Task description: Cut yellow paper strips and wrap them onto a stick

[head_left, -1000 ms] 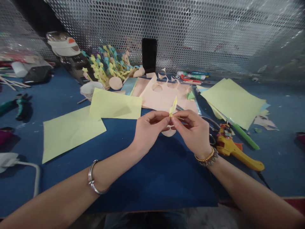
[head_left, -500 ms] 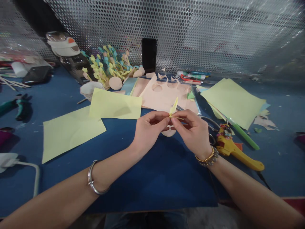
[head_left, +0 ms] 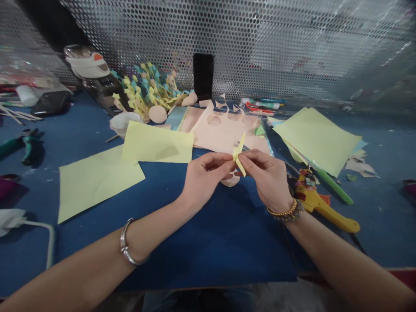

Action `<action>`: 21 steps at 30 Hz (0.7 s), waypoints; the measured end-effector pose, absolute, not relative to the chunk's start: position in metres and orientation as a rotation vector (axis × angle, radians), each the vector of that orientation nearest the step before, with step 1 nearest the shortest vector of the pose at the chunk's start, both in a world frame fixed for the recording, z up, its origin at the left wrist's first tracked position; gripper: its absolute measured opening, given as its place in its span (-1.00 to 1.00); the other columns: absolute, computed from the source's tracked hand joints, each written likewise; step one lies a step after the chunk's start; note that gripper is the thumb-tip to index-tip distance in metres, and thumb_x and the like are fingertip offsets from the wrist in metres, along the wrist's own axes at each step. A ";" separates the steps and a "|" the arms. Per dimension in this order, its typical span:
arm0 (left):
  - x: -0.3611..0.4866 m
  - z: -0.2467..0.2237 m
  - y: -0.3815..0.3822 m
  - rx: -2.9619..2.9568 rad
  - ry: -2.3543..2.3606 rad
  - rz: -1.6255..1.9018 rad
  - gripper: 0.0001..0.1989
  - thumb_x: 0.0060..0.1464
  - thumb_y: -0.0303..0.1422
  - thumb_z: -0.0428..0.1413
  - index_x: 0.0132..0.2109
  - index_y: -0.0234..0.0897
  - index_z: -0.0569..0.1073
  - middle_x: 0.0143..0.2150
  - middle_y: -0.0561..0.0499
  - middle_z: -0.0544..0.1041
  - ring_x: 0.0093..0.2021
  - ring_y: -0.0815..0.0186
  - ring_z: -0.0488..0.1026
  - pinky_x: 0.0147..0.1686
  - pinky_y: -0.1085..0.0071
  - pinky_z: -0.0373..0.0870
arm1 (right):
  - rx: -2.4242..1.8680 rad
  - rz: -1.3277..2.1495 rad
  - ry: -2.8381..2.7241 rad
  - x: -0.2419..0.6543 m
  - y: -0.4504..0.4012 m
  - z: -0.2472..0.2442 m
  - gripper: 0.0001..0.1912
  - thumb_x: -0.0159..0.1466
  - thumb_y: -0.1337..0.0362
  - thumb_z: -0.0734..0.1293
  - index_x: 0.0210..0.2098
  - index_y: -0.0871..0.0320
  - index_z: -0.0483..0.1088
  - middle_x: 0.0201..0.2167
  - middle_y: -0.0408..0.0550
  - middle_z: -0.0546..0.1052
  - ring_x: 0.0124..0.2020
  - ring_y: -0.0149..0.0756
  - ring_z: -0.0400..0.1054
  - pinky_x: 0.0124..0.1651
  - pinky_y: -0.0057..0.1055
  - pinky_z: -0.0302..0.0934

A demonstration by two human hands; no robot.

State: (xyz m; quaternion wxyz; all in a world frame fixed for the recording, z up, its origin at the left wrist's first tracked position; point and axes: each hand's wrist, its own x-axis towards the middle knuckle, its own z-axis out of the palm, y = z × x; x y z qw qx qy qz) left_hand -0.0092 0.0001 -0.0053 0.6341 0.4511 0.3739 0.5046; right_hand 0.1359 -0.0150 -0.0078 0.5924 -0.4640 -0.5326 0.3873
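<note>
A small folded piece of yellow paper (head_left: 239, 151) is pinched between my two hands over the middle of the table. My left hand (head_left: 209, 175) is closed on its left side, thumb against fingers. From the right, my right hand (head_left: 266, 173) grips the same paper between thumb and forefinger. One strip of the paper points up, and another hangs down between the hands. Partly hidden below the fingers lies a pale pink paper piece (head_left: 230, 180). Behind the hands are pink paper sheets (head_left: 224, 134) with round holes cut in them.
Yellow sheets (head_left: 97, 182) lie to the left, and more yellow paper (head_left: 320, 136) to the right. A yellow glue gun (head_left: 328, 212) and a green cutter (head_left: 334, 186) lie right of my hands. A phone (head_left: 203, 77) stands at the back beside paper flowers (head_left: 149, 89). Pliers (head_left: 30, 147) lie left.
The folded paper has turned in my fingers, and a strip now hangs down between the hands. My right hand has shifted slightly to the right.
</note>
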 end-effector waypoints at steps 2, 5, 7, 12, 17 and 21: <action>-0.010 -0.006 0.000 1.038 0.855 1.155 -0.83 -0.10 -0.34 0.29 -0.30 -0.28 0.55 -0.39 0.03 0.59 -0.40 0.39 0.53 -0.37 0.47 0.53 | -1.070 0.893 -1.242 0.136 -0.015 -0.008 -0.91 0.15 0.24 0.40 -0.37 0.11 0.54 -0.37 -0.12 0.50 -0.39 -0.38 0.42 -0.41 -0.43 0.45; -0.010 -0.008 0.001 1.046 0.858 1.154 -0.80 -0.12 -0.32 0.30 -0.29 -0.28 0.56 -0.39 0.01 0.59 -0.40 0.38 0.52 -0.37 0.46 0.53 | -1.066 0.889 -1.243 0.136 -0.016 -0.008 -0.92 0.14 0.25 0.41 -0.37 0.11 0.54 -0.38 -0.13 0.50 -0.37 -0.37 0.42 -0.40 -0.40 0.47; -0.010 -0.007 0.001 1.048 0.867 1.151 -0.80 -0.13 -0.31 0.30 -0.30 -0.28 0.56 -0.39 0.01 0.58 -0.40 0.37 0.52 -0.38 0.45 0.52 | -1.076 0.884 -1.251 0.136 -0.016 -0.007 -0.92 0.14 0.25 0.41 -0.37 0.11 0.54 -0.38 -0.12 0.50 -0.38 -0.37 0.42 -0.40 -0.39 0.48; -0.009 -0.006 0.001 1.054 0.884 1.164 -0.84 -0.12 -0.33 0.29 -0.33 -0.27 0.56 -0.40 0.02 0.58 -0.42 0.38 0.51 -0.38 0.45 0.52 | -1.099 0.856 -1.264 0.135 -0.016 -0.007 -0.92 0.14 0.25 0.41 -0.38 0.12 0.53 -0.39 -0.12 0.49 -0.39 -0.38 0.42 -0.39 -0.39 0.47; -0.009 -0.006 0.001 1.057 0.881 1.165 -0.85 -0.11 -0.34 0.29 -0.34 -0.27 0.56 -0.40 0.02 0.58 -0.40 0.37 0.52 -0.39 0.46 0.52 | -1.117 0.834 -1.271 0.135 -0.016 -0.006 -0.93 0.14 0.26 0.41 -0.39 0.12 0.54 -0.38 -0.13 0.50 -0.41 -0.40 0.42 -0.38 -0.39 0.47; -0.008 -0.005 0.000 1.048 0.903 1.153 -0.84 -0.11 -0.33 0.28 -0.33 -0.29 0.56 -0.37 0.00 0.58 -0.38 0.35 0.53 -0.38 0.45 0.52 | -1.120 0.838 -1.271 0.135 -0.017 -0.005 -0.93 0.14 0.27 0.40 -0.40 0.12 0.53 -0.40 -0.13 0.49 -0.40 -0.38 0.42 -0.38 -0.39 0.47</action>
